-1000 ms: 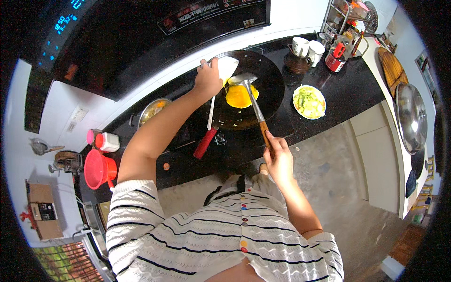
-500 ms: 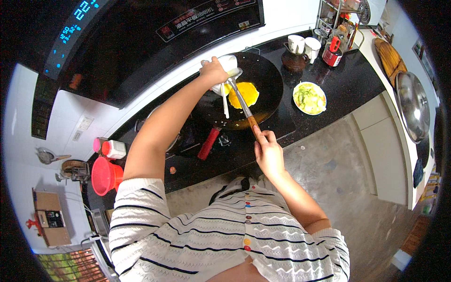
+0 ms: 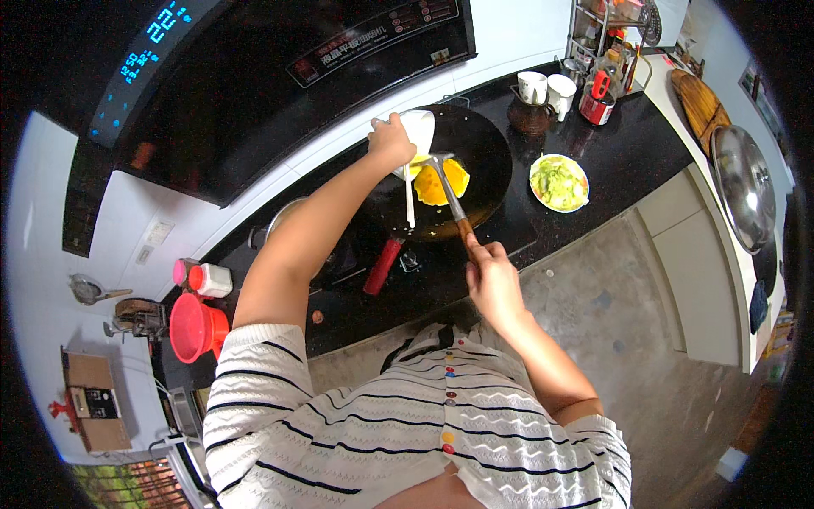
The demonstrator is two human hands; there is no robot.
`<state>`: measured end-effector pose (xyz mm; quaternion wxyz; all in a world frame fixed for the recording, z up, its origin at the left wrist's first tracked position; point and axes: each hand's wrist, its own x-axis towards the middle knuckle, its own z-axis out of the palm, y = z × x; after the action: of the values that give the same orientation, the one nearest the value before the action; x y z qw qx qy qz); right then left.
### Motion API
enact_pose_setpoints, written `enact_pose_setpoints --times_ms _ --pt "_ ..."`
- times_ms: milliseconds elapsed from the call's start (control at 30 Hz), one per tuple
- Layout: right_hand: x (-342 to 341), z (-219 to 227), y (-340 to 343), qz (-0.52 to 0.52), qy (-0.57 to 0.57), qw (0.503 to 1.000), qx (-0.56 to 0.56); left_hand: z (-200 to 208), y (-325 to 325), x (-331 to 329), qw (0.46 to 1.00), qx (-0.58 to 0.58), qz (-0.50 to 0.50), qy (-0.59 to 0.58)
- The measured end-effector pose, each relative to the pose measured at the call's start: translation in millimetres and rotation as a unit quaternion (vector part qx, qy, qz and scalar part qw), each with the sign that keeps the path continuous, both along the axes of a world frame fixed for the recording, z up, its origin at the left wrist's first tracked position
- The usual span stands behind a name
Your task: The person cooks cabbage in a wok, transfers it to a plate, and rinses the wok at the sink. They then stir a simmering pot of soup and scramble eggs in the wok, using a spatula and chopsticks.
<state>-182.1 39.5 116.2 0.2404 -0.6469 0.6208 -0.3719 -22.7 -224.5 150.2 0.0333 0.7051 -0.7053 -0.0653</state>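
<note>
My left hand (image 3: 392, 142) grips a white bowl (image 3: 420, 127), tilted over the black wok (image 3: 487, 144). Yellow egg liquid shows at the bowl's lower lip. A pair of pale chopsticks (image 3: 409, 199) hangs down beside that hand; whether my fingers pinch them is unclear. A yellow round of egg (image 3: 445, 185) lies in the wok. My right hand (image 3: 493, 276) is closed round the wooden handle of a metal spatula (image 3: 452, 199). The spatula's head is at the egg's upper edge, close to the bowl.
To the right stands a bowl of sliced green vegetables (image 3: 560, 183). Behind it are white mugs (image 3: 532, 87), a dark pot (image 3: 530, 119) and a red-labelled jar (image 3: 596, 109). The wok's red handle (image 3: 384, 267) points toward me. A red plastic basin (image 3: 193, 327) sits far left, below the range hood (image 3: 297, 85).
The spatula's head has moved from beside the bowl down to the egg's upper edge and turned more edge-on. My left hand still holds the bowl tilted; the whole view has shifted slightly.
</note>
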Motion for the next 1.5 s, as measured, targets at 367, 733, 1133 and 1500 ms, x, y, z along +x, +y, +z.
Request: enact_pose_setpoints --times_ms 367,733,1133,1500 --pt "15.4 -6.0 6.6 -0.013 0.015 1.000 0.002 -4.8 12.3 8.6 0.999 0.003 0.014 0.042" --pt "39.9 -20.3 12.2 -0.009 0.093 0.995 -0.043 0.9 16.9 17.9 0.981 0.103 0.099 0.130" --pt "17.2 -15.3 35.4 -0.032 0.081 0.996 0.010 -20.6 29.7 47.7 0.987 -0.088 -0.078 0.113" --pt "41.5 -29.1 25.1 -0.053 -0.033 0.997 -0.046 -27.0 29.4 66.7 0.968 -0.128 -0.067 0.203"
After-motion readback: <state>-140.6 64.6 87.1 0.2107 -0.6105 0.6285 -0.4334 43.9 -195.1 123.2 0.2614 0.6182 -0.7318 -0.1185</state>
